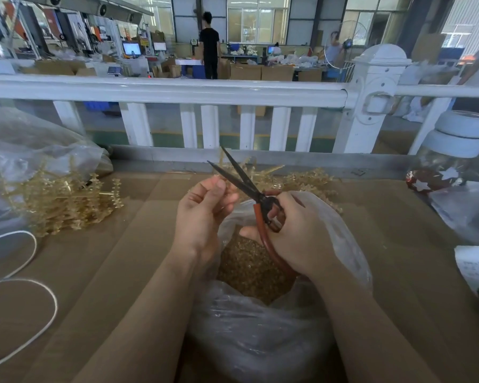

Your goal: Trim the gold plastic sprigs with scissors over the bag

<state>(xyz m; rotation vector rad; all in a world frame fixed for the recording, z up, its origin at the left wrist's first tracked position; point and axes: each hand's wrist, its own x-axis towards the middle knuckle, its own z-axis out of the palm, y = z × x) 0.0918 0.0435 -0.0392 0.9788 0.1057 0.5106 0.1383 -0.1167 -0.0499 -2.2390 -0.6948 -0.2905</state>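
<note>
My right hand (pixel 302 233) grips the red handles of black-bladed scissors (pixel 238 178), whose blades stand apart and point up and away. My left hand (pixel 205 211) pinches a small gold plastic sprig (pixel 221 180) right beside the blades. Both hands hover over an open clear plastic bag (pixel 260 335) that holds a heap of gold trimmings (pixel 249 266). A pile of untrimmed gold sprigs (pixel 58 200) lies at the left on the cardboard-covered table (pixel 116 258). More gold sprigs (pixel 296 179) lie behind the hands.
A large clear bag (pixel 25 150) lies at the far left, with a white cord (pixel 25 283) looped below it. A white railing (pixel 205 89) runs along the table's far edge. A jar with a white lid (pixel 454 150) and papers (pixel 476 269) sit at the right.
</note>
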